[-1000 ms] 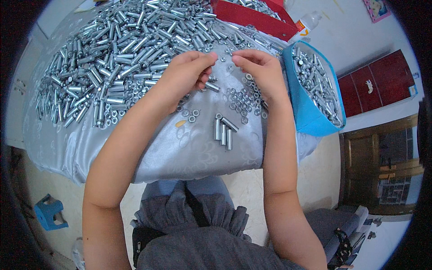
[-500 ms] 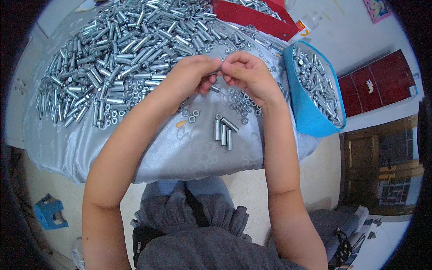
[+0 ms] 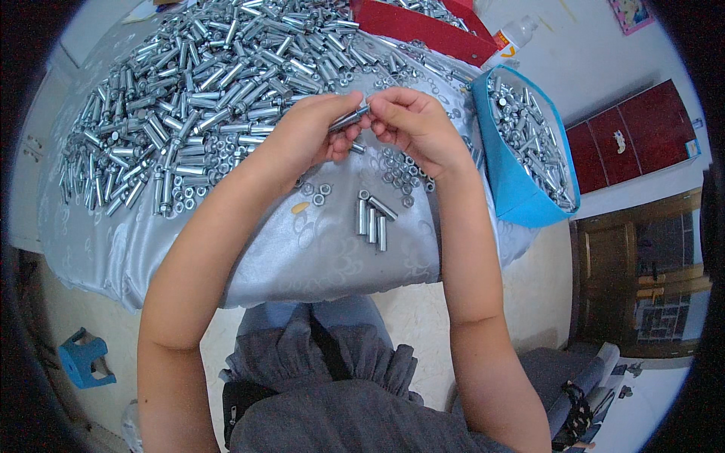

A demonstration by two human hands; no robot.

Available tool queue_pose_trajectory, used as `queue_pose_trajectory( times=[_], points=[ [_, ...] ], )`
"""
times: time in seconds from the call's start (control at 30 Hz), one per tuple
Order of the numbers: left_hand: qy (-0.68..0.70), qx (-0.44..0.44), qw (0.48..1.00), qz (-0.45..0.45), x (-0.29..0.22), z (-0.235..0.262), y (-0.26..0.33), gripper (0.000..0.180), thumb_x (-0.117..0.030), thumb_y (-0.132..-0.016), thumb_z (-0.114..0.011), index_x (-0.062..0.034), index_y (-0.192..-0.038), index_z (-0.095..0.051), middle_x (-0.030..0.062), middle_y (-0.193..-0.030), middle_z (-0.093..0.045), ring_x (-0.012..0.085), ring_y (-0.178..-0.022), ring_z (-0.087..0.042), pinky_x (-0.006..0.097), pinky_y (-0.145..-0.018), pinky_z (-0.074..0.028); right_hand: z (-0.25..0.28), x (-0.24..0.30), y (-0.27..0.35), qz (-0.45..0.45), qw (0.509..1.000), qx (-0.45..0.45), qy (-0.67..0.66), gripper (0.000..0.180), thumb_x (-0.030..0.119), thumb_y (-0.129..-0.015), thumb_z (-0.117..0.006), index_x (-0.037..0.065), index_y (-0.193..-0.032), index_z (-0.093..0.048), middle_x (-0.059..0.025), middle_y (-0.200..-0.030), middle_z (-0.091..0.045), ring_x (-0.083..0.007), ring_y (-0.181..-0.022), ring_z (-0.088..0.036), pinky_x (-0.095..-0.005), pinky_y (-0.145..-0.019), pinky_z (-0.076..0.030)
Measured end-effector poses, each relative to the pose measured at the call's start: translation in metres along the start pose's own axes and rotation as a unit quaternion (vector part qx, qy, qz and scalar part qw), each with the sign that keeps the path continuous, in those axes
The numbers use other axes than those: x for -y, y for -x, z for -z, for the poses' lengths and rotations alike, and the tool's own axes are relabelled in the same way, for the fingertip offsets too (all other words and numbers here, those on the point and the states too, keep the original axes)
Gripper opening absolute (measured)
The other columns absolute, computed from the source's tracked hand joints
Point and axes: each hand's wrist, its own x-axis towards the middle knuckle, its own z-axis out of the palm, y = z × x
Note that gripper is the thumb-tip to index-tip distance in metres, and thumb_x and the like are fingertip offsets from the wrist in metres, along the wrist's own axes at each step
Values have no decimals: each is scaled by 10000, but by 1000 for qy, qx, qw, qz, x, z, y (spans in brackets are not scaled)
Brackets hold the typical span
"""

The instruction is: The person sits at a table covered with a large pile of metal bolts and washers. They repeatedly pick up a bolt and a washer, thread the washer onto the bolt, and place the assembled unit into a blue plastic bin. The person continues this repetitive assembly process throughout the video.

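Observation:
Over the table, my left hand (image 3: 313, 136) is closed around a silver sleeve anchor bolt (image 3: 349, 119), which slants up to the right. At its upper end the thumb and fingers of my right hand (image 3: 419, 128) pinch together; whether a nut sits between them is hidden. Just below my hands lie loose hex nuts (image 3: 400, 172). Nearer to me several metal sleeves (image 3: 371, 225) rest side by side on the cloth. A large heap of anchor bolts (image 3: 219, 83) spreads to the left and beyond my left hand.
A blue fabric bin (image 3: 521, 208) full of bolts stands on the right. Behind are a red box (image 3: 423, 34) with more metal parts and a clear bottle (image 3: 515, 34). The shiny white tablecloth (image 3: 325, 264) hangs over the near edge. A blue stool (image 3: 84, 359) is on the floor.
The bolt has turned into view between my hands, its shaft now showing along my left fingers. Both hands stay close together at nearly the same place.

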Motion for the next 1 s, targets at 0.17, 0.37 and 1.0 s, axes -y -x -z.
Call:
queue_pose_trajectory(
  times=[0.17, 0.37, 1.0],
  points=[
    [8, -5, 1000, 3, -2, -1, 1, 287, -307, -856, -483, -33, -797, -548, -1, -637, -491, 80, -512, -399, 225, -506, -341, -1, 0, 0, -8, 999, -3, -31, 151, 154, -821, -579, 23, -897, -581, -47, -777, -600, -73, -633, -521, -189, -570, -429],
    [6, -16, 1000, 1, -2, 1, 2, 267, -294, -850, -490, -39, -794, -547, -3, -638, -492, 79, -520, -404, 225, -509, -345, -4, -2, -1, 13, 999, -23, 19, 175, 168, -804, -602, 23, -901, -594, -35, -761, -606, -77, -634, -530, -191, -559, -417],
    [-33, -74, 996, -30, -6, -3, 1, 247, -236, -834, -526, 2, -874, -580, -60, -582, -348, 44, -505, -300, 199, -459, -261, 35, -7, -11, 197, 889, -288, 296, 176, 175, -751, -637, 2, -783, -643, -25, -651, -595, -71, -584, -520, -208, -528, -399]
  ],
)
